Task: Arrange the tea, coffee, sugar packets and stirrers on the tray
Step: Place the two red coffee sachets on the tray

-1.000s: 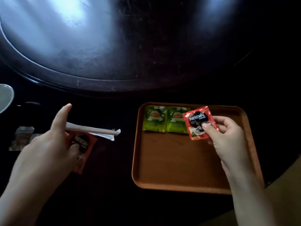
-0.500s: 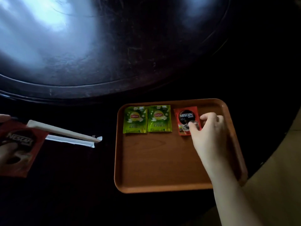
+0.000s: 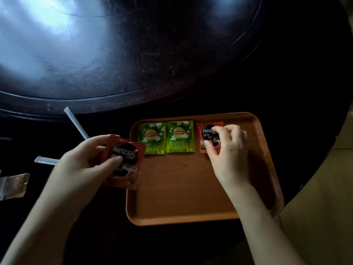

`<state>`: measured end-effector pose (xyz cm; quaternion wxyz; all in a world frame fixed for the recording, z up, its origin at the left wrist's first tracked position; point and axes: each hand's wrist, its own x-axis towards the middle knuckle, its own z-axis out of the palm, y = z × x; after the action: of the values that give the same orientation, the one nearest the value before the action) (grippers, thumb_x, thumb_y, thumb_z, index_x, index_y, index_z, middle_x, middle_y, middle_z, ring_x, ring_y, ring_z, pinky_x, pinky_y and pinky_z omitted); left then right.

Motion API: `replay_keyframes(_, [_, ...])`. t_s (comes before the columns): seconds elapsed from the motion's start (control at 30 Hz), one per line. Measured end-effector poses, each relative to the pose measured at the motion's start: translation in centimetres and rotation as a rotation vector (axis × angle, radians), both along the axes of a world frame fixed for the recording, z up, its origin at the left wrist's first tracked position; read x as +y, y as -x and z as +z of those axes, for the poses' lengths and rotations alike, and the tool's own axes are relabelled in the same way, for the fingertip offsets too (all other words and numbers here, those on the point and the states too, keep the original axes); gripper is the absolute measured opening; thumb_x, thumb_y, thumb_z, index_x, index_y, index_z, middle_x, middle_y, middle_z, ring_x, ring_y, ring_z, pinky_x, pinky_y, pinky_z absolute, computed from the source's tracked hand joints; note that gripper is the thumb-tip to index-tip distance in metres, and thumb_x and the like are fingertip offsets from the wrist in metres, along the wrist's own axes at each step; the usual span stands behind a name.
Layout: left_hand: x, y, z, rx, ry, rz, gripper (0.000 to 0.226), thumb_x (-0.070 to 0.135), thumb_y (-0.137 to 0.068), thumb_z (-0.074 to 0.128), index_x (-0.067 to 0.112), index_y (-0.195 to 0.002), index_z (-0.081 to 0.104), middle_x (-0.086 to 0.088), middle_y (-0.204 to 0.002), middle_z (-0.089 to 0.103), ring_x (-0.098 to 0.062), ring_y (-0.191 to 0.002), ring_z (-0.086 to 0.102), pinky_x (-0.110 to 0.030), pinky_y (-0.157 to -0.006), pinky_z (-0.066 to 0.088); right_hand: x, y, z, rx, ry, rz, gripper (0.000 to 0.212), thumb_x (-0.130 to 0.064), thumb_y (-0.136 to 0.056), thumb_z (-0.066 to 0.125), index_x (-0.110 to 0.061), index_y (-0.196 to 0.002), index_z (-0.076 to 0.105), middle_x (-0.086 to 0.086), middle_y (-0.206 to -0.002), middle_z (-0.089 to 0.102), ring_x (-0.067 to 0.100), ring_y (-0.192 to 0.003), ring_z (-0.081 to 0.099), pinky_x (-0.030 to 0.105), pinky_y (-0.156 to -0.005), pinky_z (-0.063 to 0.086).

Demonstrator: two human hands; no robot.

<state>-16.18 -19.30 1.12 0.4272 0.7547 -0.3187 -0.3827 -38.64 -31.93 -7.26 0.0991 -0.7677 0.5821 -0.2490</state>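
Dark table [image 3: 191, 77], wooden tray [image 3: 181, 188], red coffee sachets [image 3: 207, 137]

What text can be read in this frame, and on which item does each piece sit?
"Lipton": left green tea packet
"Lipton": right green tea packet
"NESCAFE": red coffee packet held in left hand
"NESC", rest covered by right hand: red coffee packet on tray
Small print on all packets: too small to read.
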Motion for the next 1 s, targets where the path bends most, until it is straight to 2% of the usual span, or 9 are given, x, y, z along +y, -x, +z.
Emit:
replay_keyframes(0.13, [-1.7,2.2,-0.7,0.201,0.004,-0.016,0.034,-0.009,-0.083,0.061,0.018,-0.102,0.068,0.0,-0.075,0.078,-0.008,-0.063,0.073,-0.018,-0.057,0.061,0.0,0.1,-0.1,0.008,0.012,0.006,0.035,-0.021,-0.075,0.07,-0.007,-0.105,0.061,0.018,-0.099,0.057,0.033,-0.092,0.053,0.04,-0.077,0.052])
replay_keyframes(0.27, [-3.5,4.5,-1.5,0.36,-0.052,0.018,0.04,-0.005,-0.083,0.064,0.013,-0.118,0.062,-0.008,-0.093,0.074,-0.013,-0.069,0.072,-0.022,-0.061,0.061,0.0,0.2,-0.2,0.013,0.007,0.019,0.036,-0.024,-0.076,0.07,-0.007,-0.106,0.061,0.018,-0.1,0.057,0.031,-0.094,0.053,0.038,-0.078,0.053])
replay_keyframes(0.4, [-4.9,6.3,-1.9,0.456,-0.066,0.057,0.031,-0.005,-0.083,0.065,0.021,-0.099,0.064,-0.006,-0.091,0.072,-0.021,-0.077,0.069,-0.034,-0.075,0.056,-0.1,0.3,-0.2,0.006,0.008,0.024,0.037,-0.026,-0.075,0.071,-0.007,-0.105,0.062,0.018,-0.099,0.058,0.031,-0.093,0.053,0.035,-0.078,0.051])
replay_keyframes(0.6, [-6.1,8.3,-2.0,0.473,-0.073,0.05,0.023,-0.002,-0.089,0.06,0.02,-0.093,0.065,-0.005,-0.087,0.07,-0.017,-0.074,0.067,-0.024,-0.059,0.058,-0.4,0.7,0.3,-0.033,-0.014,0.049,0.04,-0.033,-0.078,0.066,-0.01,-0.11,0.06,0.015,-0.104,0.057,0.027,-0.098,0.051,0.026,-0.082,0.046])
replay_keyframes(0.67, [-6.3,8.9,-2.1,0.476,-0.07,0.058,0.022,-0.003,-0.09,0.058,0.014,-0.1,0.065,-0.008,-0.09,0.071,-0.021,-0.076,0.067,-0.036,-0.07,0.059,0.0,1.3,1.3,-0.12,-0.037,0.05,0.042,-0.04,-0.083,0.056,-0.01,-0.112,0.059,0.011,-0.106,0.057,0.021,-0.099,0.052,0.013,-0.082,0.037])
replay_keyframes(0.73, [-6.4,9.7,-2.2,0.471,-0.061,0.061,0.024,-0.005,-0.089,0.058,0.01,-0.107,0.065,-0.009,-0.091,0.071,-0.025,-0.08,0.068,-0.044,-0.08,0.056,0.9,2.1,2.9,-0.34,-0.192,0.034,0.042,-0.046,-0.085,0.049,-0.014,-0.111,0.059,0.003,-0.104,0.06,0.012,-0.094,0.057,0.008,-0.075,0.042])
replay_keyframes(0.87, [-6.6,12.0,-2.2,0.499,-0.036,0.05,0.023,-0.004,-0.088,0.061,0.011,-0.105,0.066,-0.008,-0.096,0.072,-0.027,-0.091,0.069,-0.042,-0.085,0.056,3.4,3.1,4.8,-0.682,-0.577,0.025,0.009,-0.029,-0.085,0.058,-0.034,-0.092,0.058,-0.012,-0.088,0.065,0.001,-0.084,0.064,0.009,-0.068,0.049])
replay_keyframes(0.93, [-6.6,13.5,-2.6,0.327,0.013,-0.002,0.022,0.002,-0.088,0.065,0.018,-0.104,0.068,-0.002,-0.097,0.073,-0.018,-0.092,0.07,-0.033,-0.085,0.057,3.7,3.8,5.0,-0.736,-0.566,-0.054,0.015,-0.019,-0.085,0.06,-0.034,-0.086,0.059,-0.01,-0.084,0.067,0.002,-0.081,0.066,0.011,-0.064,0.051])
replay_keyframes(1.0, [-6.7,14.5,-3.5,-0.125,0.103,-0.107,0.029,0.007,-0.087,0.069,0.015,-0.115,0.068,0.001,-0.102,0.074,-0.011,-0.095,0.069,-0.023,-0.086,0.054,3.0,5.1,4.8,-0.712,-0.474,-0.165,0.02,-0.017,-0.085,0.059,-0.035,-0.077,0.057,-0.013,-0.078,0.064,0.005,-0.076,0.066,0.015,-0.062,0.052])
